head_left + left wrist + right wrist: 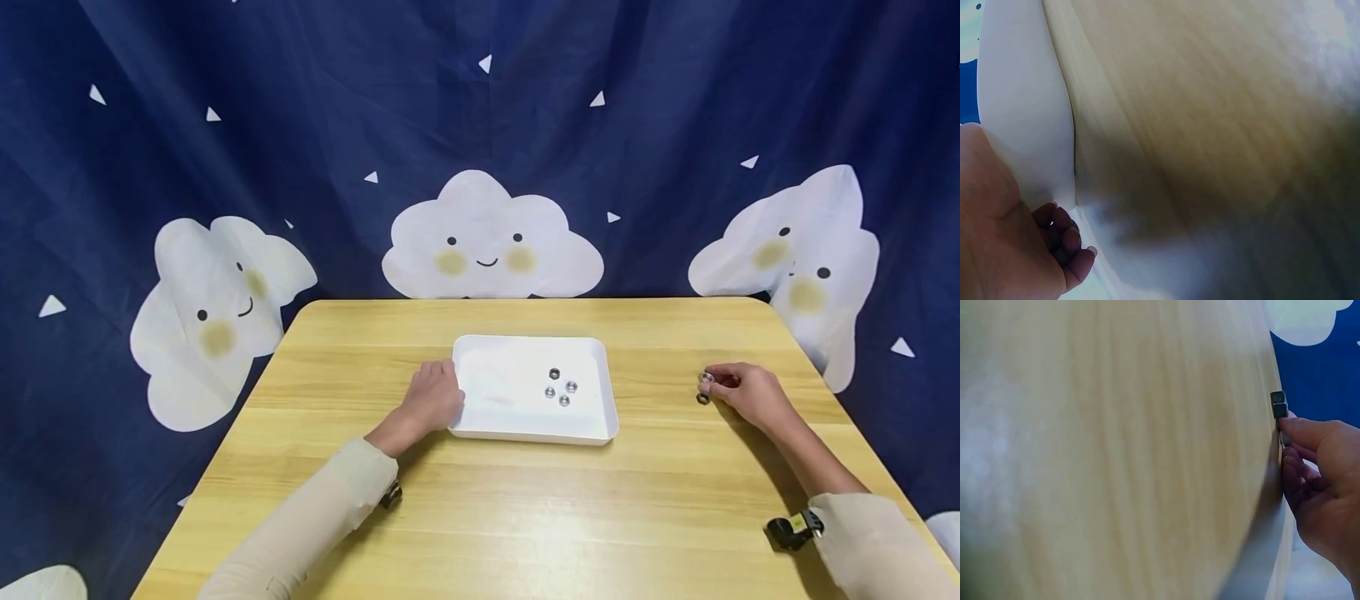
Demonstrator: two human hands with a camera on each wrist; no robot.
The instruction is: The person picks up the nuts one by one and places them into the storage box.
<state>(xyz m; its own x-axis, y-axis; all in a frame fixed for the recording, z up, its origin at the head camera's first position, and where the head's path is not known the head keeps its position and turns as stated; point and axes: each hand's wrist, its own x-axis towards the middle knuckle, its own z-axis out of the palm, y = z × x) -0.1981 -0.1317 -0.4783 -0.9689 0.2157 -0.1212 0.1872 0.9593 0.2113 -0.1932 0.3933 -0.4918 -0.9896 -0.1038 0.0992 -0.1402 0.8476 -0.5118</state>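
This looks like a small spot staged for recording, arranged around one wood-grained table (525, 517). Behind the table and beyond both its sides hangs a dark blue curtain (337, 92), printed nursery-fashion with smiling white clouds (487, 217) and small white triangles (597, 100). Over the table's near right part, a black camera (786, 533) sits at a sleeve cuff (851, 529). Whether home or studio, I cannot tell.

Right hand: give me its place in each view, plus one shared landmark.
Head: the right hand is right of centre, below mid-height.
Left wrist: not in it.
Right wrist: at the right edge, mostly lower half.
Landmark: wooden tabletop, in all three.
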